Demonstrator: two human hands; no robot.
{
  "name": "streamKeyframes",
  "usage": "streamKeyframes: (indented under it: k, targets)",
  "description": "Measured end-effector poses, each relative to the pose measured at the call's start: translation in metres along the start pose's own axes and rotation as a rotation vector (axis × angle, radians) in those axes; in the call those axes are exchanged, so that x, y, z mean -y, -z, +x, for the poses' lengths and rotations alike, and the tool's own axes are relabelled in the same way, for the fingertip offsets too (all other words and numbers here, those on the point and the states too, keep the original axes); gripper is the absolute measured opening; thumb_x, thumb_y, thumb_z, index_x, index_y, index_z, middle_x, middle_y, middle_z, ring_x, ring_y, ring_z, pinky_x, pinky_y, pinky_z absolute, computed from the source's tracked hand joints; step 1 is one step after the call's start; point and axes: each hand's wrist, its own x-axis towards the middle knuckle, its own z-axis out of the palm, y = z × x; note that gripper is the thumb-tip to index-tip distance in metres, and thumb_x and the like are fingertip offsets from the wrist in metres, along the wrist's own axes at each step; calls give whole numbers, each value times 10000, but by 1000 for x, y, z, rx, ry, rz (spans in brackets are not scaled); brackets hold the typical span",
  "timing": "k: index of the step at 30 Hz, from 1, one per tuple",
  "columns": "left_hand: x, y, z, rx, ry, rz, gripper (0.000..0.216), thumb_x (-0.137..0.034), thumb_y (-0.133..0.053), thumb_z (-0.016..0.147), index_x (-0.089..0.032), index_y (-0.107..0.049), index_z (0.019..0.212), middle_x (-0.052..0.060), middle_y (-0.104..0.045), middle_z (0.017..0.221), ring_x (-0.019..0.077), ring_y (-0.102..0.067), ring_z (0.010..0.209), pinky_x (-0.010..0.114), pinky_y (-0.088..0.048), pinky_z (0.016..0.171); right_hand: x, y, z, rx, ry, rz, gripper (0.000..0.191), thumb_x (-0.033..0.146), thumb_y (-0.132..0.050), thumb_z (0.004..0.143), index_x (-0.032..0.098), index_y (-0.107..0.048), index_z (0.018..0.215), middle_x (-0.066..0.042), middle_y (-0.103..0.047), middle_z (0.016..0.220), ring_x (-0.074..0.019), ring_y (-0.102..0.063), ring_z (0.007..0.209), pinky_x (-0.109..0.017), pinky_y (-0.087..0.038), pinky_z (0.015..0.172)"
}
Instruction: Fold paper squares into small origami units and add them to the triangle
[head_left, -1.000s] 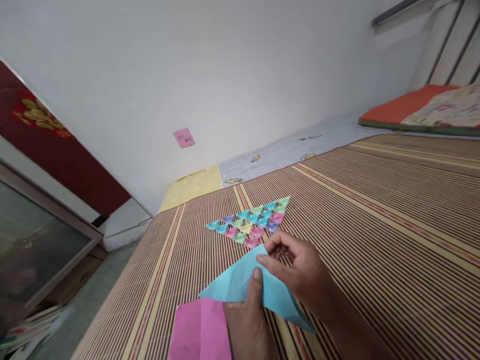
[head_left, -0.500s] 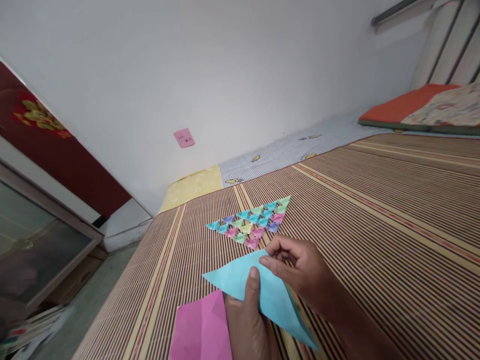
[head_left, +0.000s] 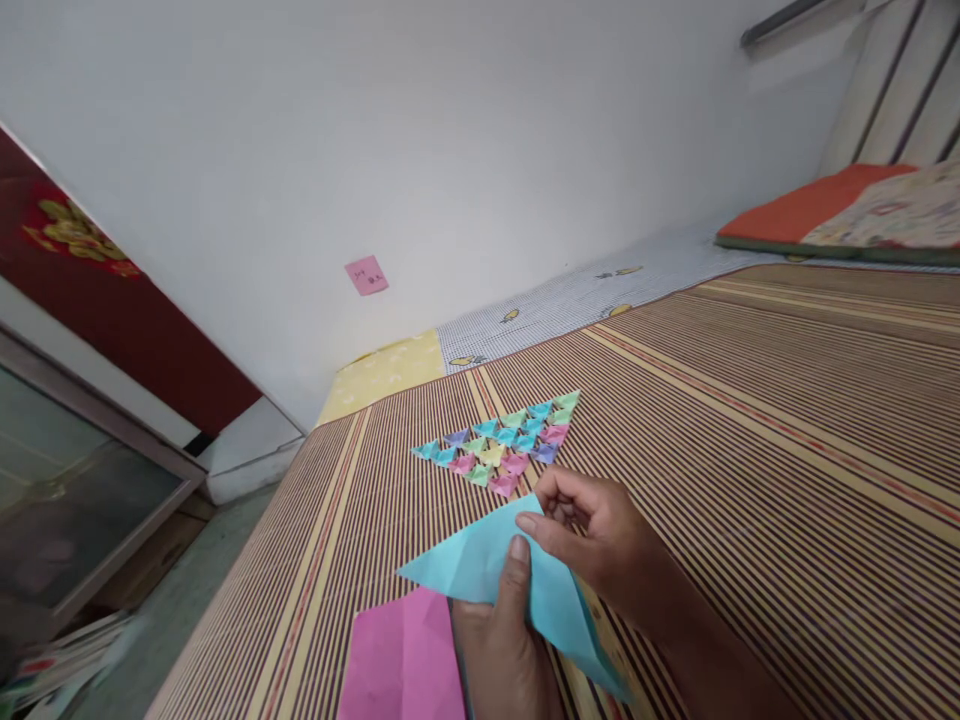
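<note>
A sheet of light blue paper [head_left: 469, 552], folded into a triangle, is held between both hands above the striped mat. My left hand [head_left: 504, 645] grips it from below, thumb pressed on its front face. At the upper corner my right hand [head_left: 581, 520] pinches the edge between thumb and curled fingers. Pink creased paper [head_left: 405, 655] is beside my left hand, partly overlapped by it; whether the hand touches it I cannot tell. Just beyond the hands, small folded paper pieces [head_left: 493, 454] in several colours lie in a triangular arrangement.
The striped bamboo mat [head_left: 750, 450] covers the bed-like surface. An orange and patterned cushion [head_left: 825, 212] lies at the far right. A pink note [head_left: 367, 275] is on the white wall. Down to the left are the floor [head_left: 202, 560] and a glass-fronted cabinet [head_left: 67, 510].
The blue paper's left point has dipped slightly and shifted left. My left thumb has slid a little to the right, nearer my right thumb. Both hands keep their hold.
</note>
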Motion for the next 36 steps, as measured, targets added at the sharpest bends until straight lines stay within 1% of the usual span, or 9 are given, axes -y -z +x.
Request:
streamKeyframes:
  k: [4, 8, 12, 16, 21, 28, 31, 33, 36]
  targets:
    - [4, 5, 5, 19, 74, -127, 436, -328, -851, 725, -151, -716, 1100, 123, -770, 1038, 317, -734, 997, 433, -590, 877, 2, 3, 0, 97, -39, 79, 228, 290, -668, 838, 187, -509, 711, 65, -352, 638, -98, -323, 586, -232, -283, 520]
    - [4, 5, 3, 12, 87, -91, 427, -382, -824, 751, -143, -709, 1085, 136, -777, 1009, 321, -748, 936, 434, -598, 830, -1, 3, -1, 57, -50, 115, 286, 315, -665, 842, 196, -465, 676, 72, -326, 615, -93, -293, 562, -236, -247, 498]
    - [1, 0, -1, -35, -32, 111, 386, -413, -832, 727, -129, -729, 968, 109, -787, 904, 282, -754, 827, 360, -599, 739, -4, 2, -1, 4, -46, 59, 320, 330, -647, 849, 210, -428, 650, 80, -286, 583, -92, -253, 531, -241, -202, 469]
    - [-1, -3, -5, -70, -133, 271, 361, -391, -873, 660, -131, -745, 875, 79, -779, 797, 278, -747, 765, 349, -597, 688, -3, 1, -1, -43, -35, -12, 333, 308, -640, 839, 219, -397, 629, 85, -271, 558, -94, -254, 515, -243, -209, 469]
    - [-2, -3, -7, -103, -200, 333, 309, -418, -837, 700, -137, -745, 790, 66, -759, 740, 264, -736, 730, 335, -591, 672, 0, 0, -1, -15, -24, -43, 326, 290, -628, 843, 220, -396, 625, 79, -302, 557, -98, -279, 513, -246, -226, 472]
    - [-5, -5, -7, -73, -41, 104, 422, -369, -850, 688, -113, -724, 997, 125, -787, 938, 325, -756, 884, 419, -611, 776, 0, -1, 1, 15, -13, 5, 292, 314, -634, 860, 208, -450, 658, 76, -313, 596, -98, -280, 533, -243, -236, 478]
    - [-5, -6, -7, -61, 8, 60, 503, -350, -853, 685, -103, -696, 1094, 139, -788, 948, 329, -762, 872, 429, -610, 779, 0, 0, 0, 27, -18, 17, 291, 327, -618, 883, 204, -459, 673, 72, -314, 614, -101, -285, 551, -245, -241, 492]
    - [-4, -6, -7, -34, 14, 61, 506, -359, -847, 691, -107, -691, 1102, 137, -789, 947, 324, -762, 869, 420, -608, 772, 0, 1, -1, 16, -15, -7, 288, 323, -611, 882, 204, -456, 670, 70, -315, 614, -103, -293, 554, -245, -248, 495]
    - [-3, -4, -5, -1, -46, 179, 434, -388, -849, 685, -115, -718, 996, 121, -789, 895, 308, -759, 827, 398, -609, 733, -2, 3, -1, -20, -13, -33, 289, 312, -610, 866, 207, -442, 656, 70, -312, 605, -102, -298, 544, -241, -257, 487]
